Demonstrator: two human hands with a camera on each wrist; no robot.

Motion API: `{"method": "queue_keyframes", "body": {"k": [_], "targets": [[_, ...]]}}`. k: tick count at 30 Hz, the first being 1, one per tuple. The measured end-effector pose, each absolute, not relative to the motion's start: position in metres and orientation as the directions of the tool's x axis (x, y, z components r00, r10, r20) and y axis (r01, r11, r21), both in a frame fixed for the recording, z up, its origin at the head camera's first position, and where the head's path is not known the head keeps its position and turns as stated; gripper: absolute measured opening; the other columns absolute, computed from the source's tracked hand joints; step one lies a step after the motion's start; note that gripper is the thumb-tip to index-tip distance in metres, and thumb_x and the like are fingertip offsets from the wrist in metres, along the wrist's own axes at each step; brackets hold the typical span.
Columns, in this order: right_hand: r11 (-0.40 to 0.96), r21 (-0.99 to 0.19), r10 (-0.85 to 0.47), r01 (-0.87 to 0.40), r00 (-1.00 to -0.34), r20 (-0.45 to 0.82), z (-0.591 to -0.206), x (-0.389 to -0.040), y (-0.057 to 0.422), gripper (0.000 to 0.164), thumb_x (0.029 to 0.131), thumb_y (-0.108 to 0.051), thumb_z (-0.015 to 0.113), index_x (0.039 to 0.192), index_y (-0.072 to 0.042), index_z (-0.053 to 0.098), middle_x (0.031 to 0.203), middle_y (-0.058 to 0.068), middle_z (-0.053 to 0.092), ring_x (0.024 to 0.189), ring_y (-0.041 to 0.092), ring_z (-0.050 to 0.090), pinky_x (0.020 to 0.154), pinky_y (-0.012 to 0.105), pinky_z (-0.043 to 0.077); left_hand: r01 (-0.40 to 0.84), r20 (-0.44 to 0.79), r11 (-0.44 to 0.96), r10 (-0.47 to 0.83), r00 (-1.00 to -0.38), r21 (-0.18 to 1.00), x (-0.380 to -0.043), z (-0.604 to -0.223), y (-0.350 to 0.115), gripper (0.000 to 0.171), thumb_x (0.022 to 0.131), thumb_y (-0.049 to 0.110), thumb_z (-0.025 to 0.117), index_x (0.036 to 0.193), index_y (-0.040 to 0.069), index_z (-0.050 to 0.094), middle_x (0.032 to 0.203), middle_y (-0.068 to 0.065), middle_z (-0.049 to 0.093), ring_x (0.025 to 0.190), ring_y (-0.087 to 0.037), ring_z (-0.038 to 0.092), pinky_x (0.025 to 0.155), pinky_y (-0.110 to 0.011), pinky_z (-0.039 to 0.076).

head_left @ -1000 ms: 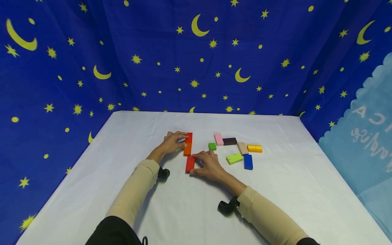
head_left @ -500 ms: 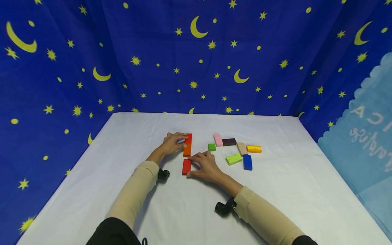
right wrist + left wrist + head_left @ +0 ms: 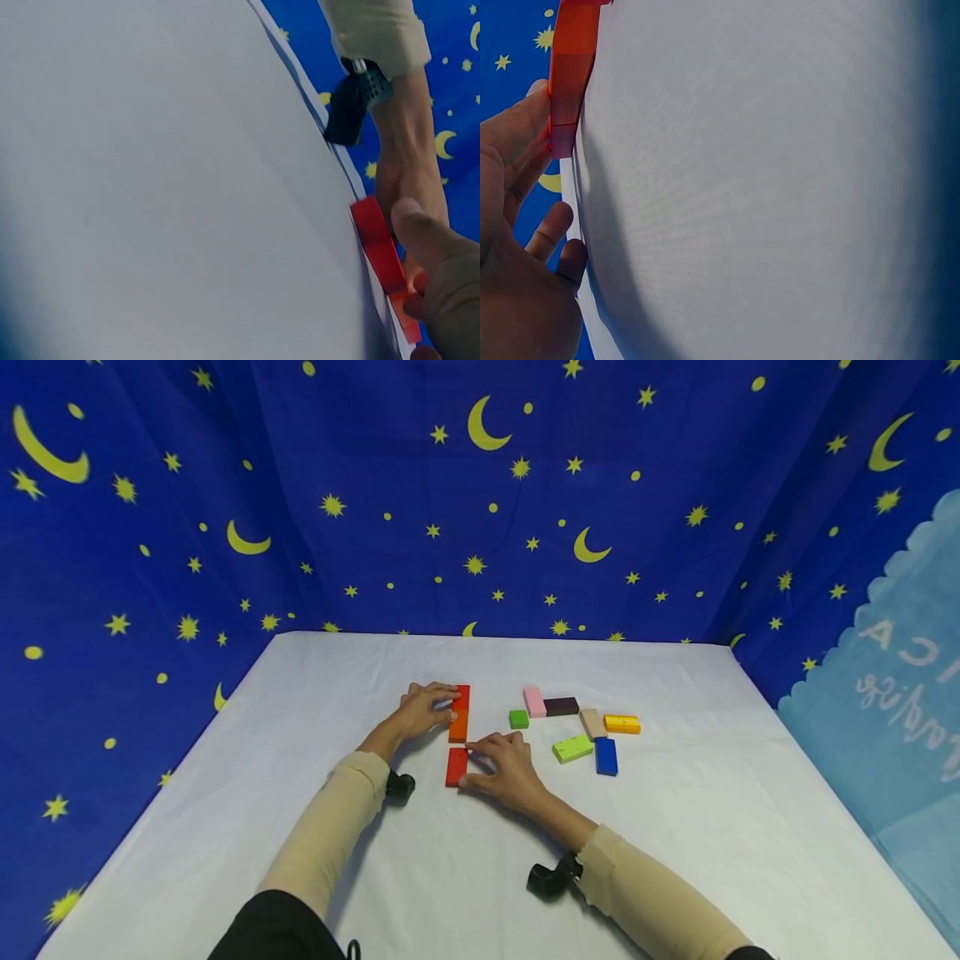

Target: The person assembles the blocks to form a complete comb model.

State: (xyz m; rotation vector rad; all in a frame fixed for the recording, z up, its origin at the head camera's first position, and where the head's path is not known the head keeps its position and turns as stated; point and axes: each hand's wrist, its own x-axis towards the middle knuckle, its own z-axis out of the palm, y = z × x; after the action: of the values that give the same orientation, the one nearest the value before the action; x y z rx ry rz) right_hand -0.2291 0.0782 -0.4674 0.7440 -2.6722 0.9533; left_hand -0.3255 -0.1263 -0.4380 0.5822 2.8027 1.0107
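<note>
In the head view a red block [image 3: 462,692] and an orange block [image 3: 458,728] lie end to end in a line on the white cloth. My left hand [image 3: 423,708] is at their left side, its index finger at the red one and its thumb against the orange one. A second red block [image 3: 456,767] lies just nearer, a thin gap away from the orange one. My right hand [image 3: 510,768] pinches this block between thumb and index finger, from its right side. The left wrist view shows the thumb along the orange block's side [image 3: 574,75], with other fingers loose below.
To the right lie loose blocks: green [image 3: 518,719], pink [image 3: 535,702], dark brown [image 3: 561,707], beige [image 3: 593,723], yellow [image 3: 622,724], lime [image 3: 572,749] and blue [image 3: 607,757]. A blue curtain [image 3: 390,460] with moons and stars hangs behind the table.
My right hand has shifted slightly left with the nearer red block, which now lines up more closely with the orange block. The left hand and its two blocks stay where they were.
</note>
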Motion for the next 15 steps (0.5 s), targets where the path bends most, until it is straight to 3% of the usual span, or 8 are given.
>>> {"method": "queue_keyframes", "body": {"k": [15], "targets": [[0.713,-0.518,-0.317,-0.472,-0.877,0.362,-0.4660,-0.2212,0.0684,0.049,0.071,-0.038,0.079,0.113,-0.014,0.070,0.100,0.003,0.066,0.093,0.021,0.044,0.074,0.032,0.027,0.313,0.016,0.714,0.389,-0.921,0.626,-0.3238,-0.4360,-0.1265,0.044,0.090,0.024,0.063,0.131,0.011,0.057,0.145,-0.004,0.045,0.124,-0.032,0.033,0.104,-0.050,0.022]]}}
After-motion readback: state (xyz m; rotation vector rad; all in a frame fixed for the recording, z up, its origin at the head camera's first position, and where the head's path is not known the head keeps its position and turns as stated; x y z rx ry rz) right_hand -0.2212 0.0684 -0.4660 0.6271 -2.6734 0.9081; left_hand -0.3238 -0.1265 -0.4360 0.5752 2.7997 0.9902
